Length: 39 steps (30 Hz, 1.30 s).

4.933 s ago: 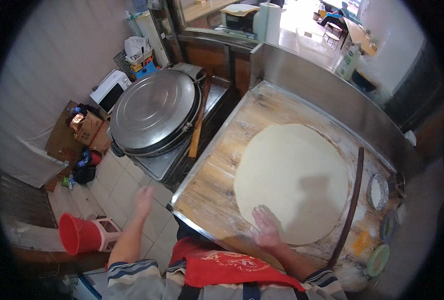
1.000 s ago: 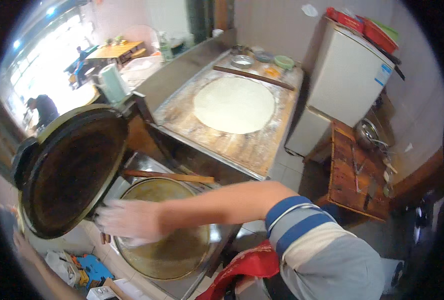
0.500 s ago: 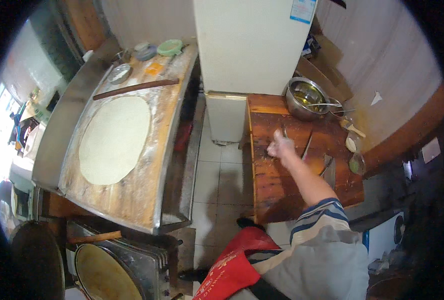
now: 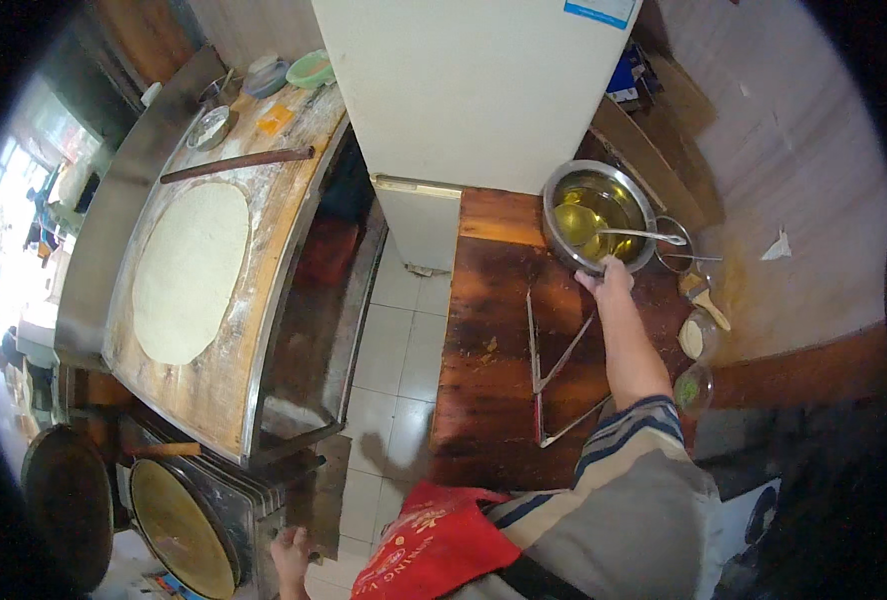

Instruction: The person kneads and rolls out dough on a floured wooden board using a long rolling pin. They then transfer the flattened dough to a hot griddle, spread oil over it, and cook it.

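Right hand (image 4: 609,283): stretched far, fingers closed on near rim of steel bowl (image 4: 598,216).
Steel bowl: on far right of wooden desk (image 4: 484,330), holds yellow oil and a ladle (image 4: 644,236).
Left hand (image 4: 291,552): low at near edge, beside griddle (image 4: 179,525); grip cannot be told, holds nothing visible.
Tongs (image 4: 554,370): flat on desk, just left of right forearm.
Dough sheet (image 4: 191,270): round, on floured board at left; rolling pin (image 4: 236,164) beyond it.

Right hand (image 4: 609,283) at the near rim of the steel bowl (image 4: 598,216). White refrigerator (image 4: 469,90) blocks passage to its left. Long metal tongs (image 4: 554,370) lie across the wooden desk (image 4: 484,340); small containers (image 4: 699,335) crowd the right edge.
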Each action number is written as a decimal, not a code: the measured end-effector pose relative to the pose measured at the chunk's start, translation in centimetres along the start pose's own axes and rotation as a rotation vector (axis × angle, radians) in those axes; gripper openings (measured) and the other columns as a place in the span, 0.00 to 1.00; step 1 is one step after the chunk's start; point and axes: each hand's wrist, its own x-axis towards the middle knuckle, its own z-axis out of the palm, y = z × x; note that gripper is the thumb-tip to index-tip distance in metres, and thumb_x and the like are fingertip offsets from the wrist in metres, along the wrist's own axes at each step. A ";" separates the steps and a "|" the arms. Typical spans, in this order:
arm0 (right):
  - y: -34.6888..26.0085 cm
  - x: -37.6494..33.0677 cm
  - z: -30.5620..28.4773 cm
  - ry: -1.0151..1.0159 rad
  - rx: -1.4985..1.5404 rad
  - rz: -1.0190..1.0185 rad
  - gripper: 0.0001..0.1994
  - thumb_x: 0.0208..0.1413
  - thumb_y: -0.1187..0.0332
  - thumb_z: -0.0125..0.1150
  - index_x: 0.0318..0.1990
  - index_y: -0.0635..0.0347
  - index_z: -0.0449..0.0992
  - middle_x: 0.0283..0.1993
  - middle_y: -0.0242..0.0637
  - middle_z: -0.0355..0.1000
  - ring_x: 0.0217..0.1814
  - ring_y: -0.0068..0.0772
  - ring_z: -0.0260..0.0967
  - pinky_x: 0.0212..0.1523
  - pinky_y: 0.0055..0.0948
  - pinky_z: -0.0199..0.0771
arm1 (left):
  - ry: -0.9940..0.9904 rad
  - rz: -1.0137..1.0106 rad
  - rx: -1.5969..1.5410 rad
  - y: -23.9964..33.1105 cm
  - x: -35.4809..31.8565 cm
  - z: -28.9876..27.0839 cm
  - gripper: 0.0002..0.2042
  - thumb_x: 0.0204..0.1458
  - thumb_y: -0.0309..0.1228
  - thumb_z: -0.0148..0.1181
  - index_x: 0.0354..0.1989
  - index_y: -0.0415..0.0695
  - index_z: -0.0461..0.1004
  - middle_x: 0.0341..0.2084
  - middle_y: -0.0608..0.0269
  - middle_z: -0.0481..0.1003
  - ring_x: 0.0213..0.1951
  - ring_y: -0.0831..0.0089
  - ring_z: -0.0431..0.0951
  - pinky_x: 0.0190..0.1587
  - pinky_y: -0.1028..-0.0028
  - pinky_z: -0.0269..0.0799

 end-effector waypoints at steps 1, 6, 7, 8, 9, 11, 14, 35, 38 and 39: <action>-0.3 0.0 -0.7 -0.041 -0.032 0.007 0.22 0.50 0.77 0.60 0.52 0.77 0.64 0.48 0.56 0.70 0.38 0.55 0.78 0.30 0.53 0.88 | -0.003 -0.008 -0.074 2.7 -0.2 1.0 0.12 0.55 0.34 0.64 0.34 0.34 0.80 0.26 0.60 0.77 0.30 0.75 0.74 0.35 0.71 0.70; -0.8 -5.2 -1.9 -0.209 -0.332 -0.095 0.18 0.45 0.76 0.64 0.45 0.71 0.69 0.43 0.45 0.72 0.40 0.46 0.77 0.33 0.48 0.88 | -0.029 0.341 0.067 11.7 2.5 6.8 0.13 0.57 0.35 0.63 0.37 0.35 0.80 0.30 0.57 0.80 0.35 0.73 0.78 0.41 0.70 0.74; -1.4 -7.1 -2.0 -0.262 -0.301 -0.130 0.15 0.44 0.75 0.65 0.41 0.65 0.72 0.40 0.39 0.71 0.38 0.39 0.74 0.34 0.45 0.86 | -0.083 0.464 0.169 13.8 4.1 8.2 0.14 0.58 0.38 0.62 0.39 0.37 0.80 0.32 0.56 0.81 0.36 0.71 0.79 0.41 0.68 0.74; -1.9 -8.7 -2.6 -0.329 -0.379 -0.075 0.13 0.44 0.74 0.65 0.39 0.62 0.73 0.37 0.36 0.70 0.37 0.34 0.72 0.32 0.40 0.82 | -0.128 0.538 0.110 13.7 5.3 10.2 0.16 0.59 0.41 0.60 0.40 0.37 0.80 0.33 0.55 0.81 0.36 0.70 0.80 0.41 0.67 0.75; -1.9 -10.0 -2.8 -0.382 -0.424 -0.069 0.10 0.45 0.72 0.66 0.36 0.59 0.73 0.36 0.33 0.70 0.36 0.32 0.71 0.29 0.32 0.76 | -0.162 0.541 0.185 16.8 5.0 11.7 0.19 0.60 0.45 0.58 0.39 0.38 0.81 0.34 0.53 0.81 0.36 0.70 0.80 0.41 0.68 0.74; -1.8 -16.0 -2.6 -0.465 -0.485 -0.071 0.12 0.46 0.72 0.65 0.39 0.62 0.75 0.36 0.31 0.71 0.36 0.33 0.71 0.35 0.37 0.74 | -0.386 0.426 0.106 21.7 3.5 13.6 0.29 0.58 0.54 0.60 0.55 0.39 0.75 0.39 0.50 0.82 0.43 0.63 0.81 0.46 0.64 0.75; 2.8 -20.4 -2.8 -0.701 -0.717 -0.040 0.14 0.47 0.74 0.61 0.43 0.67 0.74 0.39 0.35 0.73 0.40 0.33 0.72 0.43 0.36 0.74 | -0.331 0.435 -0.082 21.1 3.0 15.7 0.49 0.52 0.59 0.64 0.70 0.31 0.55 0.57 0.41 0.73 0.59 0.55 0.74 0.61 0.65 0.69; 33.0 -71.3 9.6 -1.827 -1.206 0.167 0.11 0.62 0.65 0.63 0.42 0.65 0.80 0.25 0.34 0.75 0.23 0.22 0.70 0.23 0.23 0.72 | 0.461 -0.078 -1.105 -16.2 -6.3 -18.6 0.16 0.43 0.21 0.57 0.44 0.35 0.77 0.31 0.62 0.77 0.31 0.74 0.74 0.34 0.72 0.71; 38.4 -76.4 7.8 -1.788 -1.121 0.326 0.15 0.64 0.62 0.60 0.44 0.70 0.79 0.27 0.43 0.77 0.23 0.31 0.75 0.25 0.28 0.76 | 0.557 -0.207 -1.133 -21.1 -5.9 -22.8 0.16 0.42 0.22 0.57 0.43 0.34 0.77 0.32 0.60 0.78 0.31 0.73 0.76 0.33 0.70 0.73; 39.4 -77.9 7.8 -1.768 -1.070 0.420 0.16 0.65 0.64 0.58 0.44 0.74 0.77 0.29 0.49 0.78 0.25 0.37 0.77 0.25 0.29 0.77 | 0.502 -0.269 -1.004 -22.1 -5.9 -24.8 0.18 0.42 0.22 0.56 0.45 0.34 0.76 0.33 0.58 0.78 0.33 0.70 0.78 0.32 0.69 0.75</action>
